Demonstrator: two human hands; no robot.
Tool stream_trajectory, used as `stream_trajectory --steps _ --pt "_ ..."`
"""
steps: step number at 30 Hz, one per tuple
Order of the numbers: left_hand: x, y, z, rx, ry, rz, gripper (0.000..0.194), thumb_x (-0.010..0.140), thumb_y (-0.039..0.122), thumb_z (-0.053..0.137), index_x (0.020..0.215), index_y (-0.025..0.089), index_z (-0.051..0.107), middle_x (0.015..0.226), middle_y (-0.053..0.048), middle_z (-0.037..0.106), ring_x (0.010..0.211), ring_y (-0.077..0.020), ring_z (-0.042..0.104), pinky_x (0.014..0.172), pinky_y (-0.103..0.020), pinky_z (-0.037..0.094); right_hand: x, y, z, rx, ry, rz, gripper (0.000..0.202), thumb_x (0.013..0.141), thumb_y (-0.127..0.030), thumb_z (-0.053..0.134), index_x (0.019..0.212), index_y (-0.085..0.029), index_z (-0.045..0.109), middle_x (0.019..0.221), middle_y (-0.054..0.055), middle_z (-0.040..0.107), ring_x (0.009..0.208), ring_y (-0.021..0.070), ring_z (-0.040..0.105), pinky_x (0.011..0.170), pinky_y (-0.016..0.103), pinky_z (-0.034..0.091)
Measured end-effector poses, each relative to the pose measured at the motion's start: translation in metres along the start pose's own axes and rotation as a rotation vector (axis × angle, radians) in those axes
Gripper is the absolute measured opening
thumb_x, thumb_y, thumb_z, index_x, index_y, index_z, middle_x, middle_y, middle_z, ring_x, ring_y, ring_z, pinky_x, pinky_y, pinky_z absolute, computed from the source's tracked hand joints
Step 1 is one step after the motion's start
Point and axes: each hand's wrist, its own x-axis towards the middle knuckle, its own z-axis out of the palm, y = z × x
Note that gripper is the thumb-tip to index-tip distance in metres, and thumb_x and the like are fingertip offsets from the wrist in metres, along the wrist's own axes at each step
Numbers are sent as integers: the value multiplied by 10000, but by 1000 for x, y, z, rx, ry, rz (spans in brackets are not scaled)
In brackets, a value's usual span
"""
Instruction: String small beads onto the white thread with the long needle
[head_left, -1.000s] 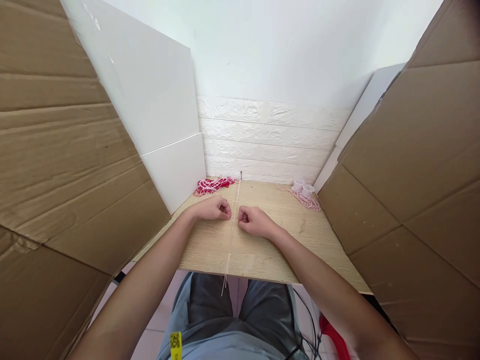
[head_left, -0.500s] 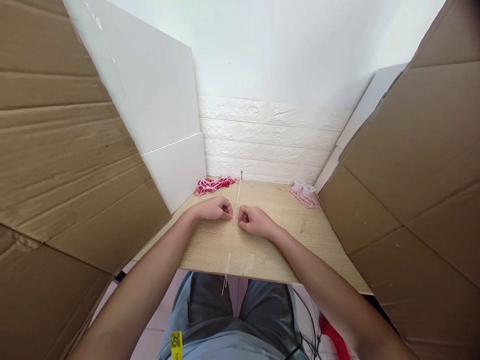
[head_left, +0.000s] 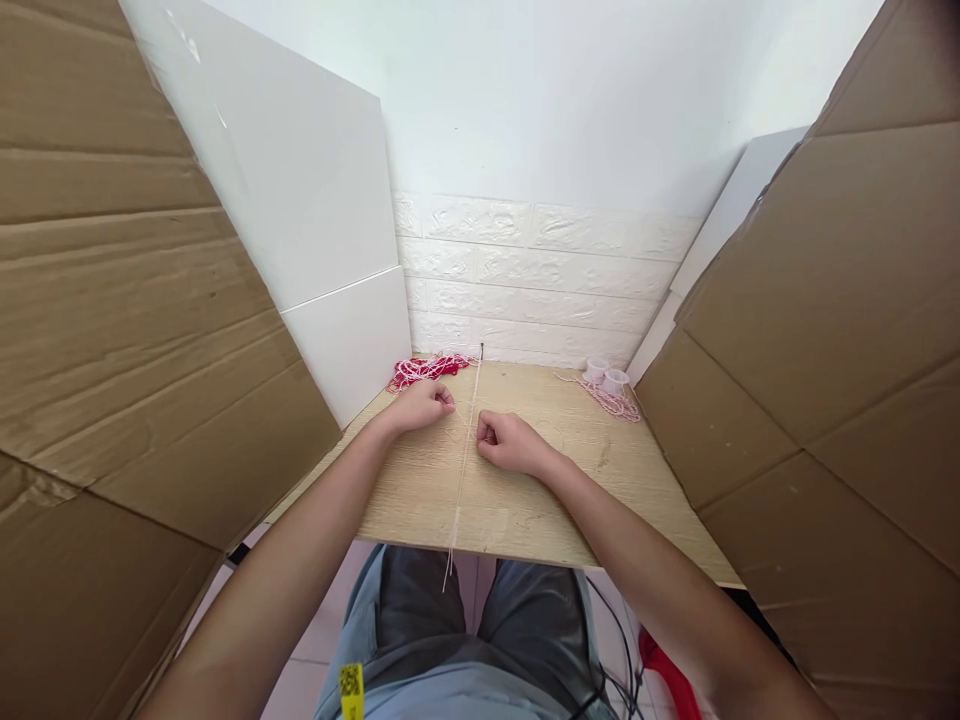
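Note:
A thin pale string runs down the tabletop from a small dark nail at the wall. Its loose ends hang over the front edge. My left hand is to the left of this string, a small gap away, with thumb and fingertips pinched together. Close on the string's right side is my right hand, its fingers curled into a pinch. Whatever is between the fingertips of either hand is too fine to make out.
Behind my left hand lies a tangle of red and white cords. At the back right are two small clear cups beside pink-and-white cord. Cardboard panels flank the wooden table; a white brick-patterned wall closes the back.
My left hand has moved a little left and toward the wall, away from the string. My right hand has stayed almost in place.

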Motion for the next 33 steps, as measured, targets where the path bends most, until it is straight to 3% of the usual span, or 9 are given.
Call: stream_trajectory --steps 6,10,13,16,18,21,24,33 --pt "3 -8 -9 197 291 -183 113 720 290 605 763 203 663 807 -44 688 773 -205 592 686 -276 392 1 1 1 -8 -15 27 93 742 -110 557 795 -186 554 714 -15 601 635 109 509 588 217 312" --pt "5 -15 -13 204 356 -286 125 726 290 605 790 200 663 827 -65 679 750 -218 584 649 -281 372 1 2 2 -13 -8 17 87 744 -117 553 795 -187 556 724 -13 608 643 109 512 591 217 315" --pt "7 -18 -11 154 338 -243 157 701 253 597 825 188 668 833 -59 675 756 -202 583 636 -268 370 1 2 2 -11 -7 15 88 741 -117 552 795 -186 558 719 -14 606 639 109 512 585 217 314" --pt "6 -16 -7 51 320 -99 256 672 209 579 911 179 667 834 -36 652 742 -172 570 633 -251 382 0 1 1 -10 -12 27 93 743 -117 553 808 -183 566 713 -13 602 632 108 508 586 217 314" --pt "4 -11 -5 -8 245 18 274 666 218 581 922 171 667 778 -16 612 697 -155 543 609 -245 380 0 0 1 -7 -9 28 99 746 -119 553 819 -183 571 712 -13 601 631 108 507 587 217 314" --pt "-2 -1 -2 -48 -22 148 229 660 258 612 851 162 693 653 12 533 615 -134 488 555 -241 345 0 0 1 2 1 24 99 746 -120 554 818 -186 570 720 -14 605 631 108 513 580 215 312" --pt "-8 10 0 -79 -181 189 234 651 284 648 835 160 725 611 18 508 593 -125 465 542 -241 329 1 1 1 6 2 30 83 750 -132 556 810 -190 560 711 -16 605 622 109 515 574 216 313" --pt "-9 10 2 -60 -360 198 238 657 338 683 787 146 737 612 6 569 572 -114 460 520 -237 321 1 2 2 -9 1 36 75 760 -148 555 821 -192 560 695 -16 593 616 112 503 566 217 300"
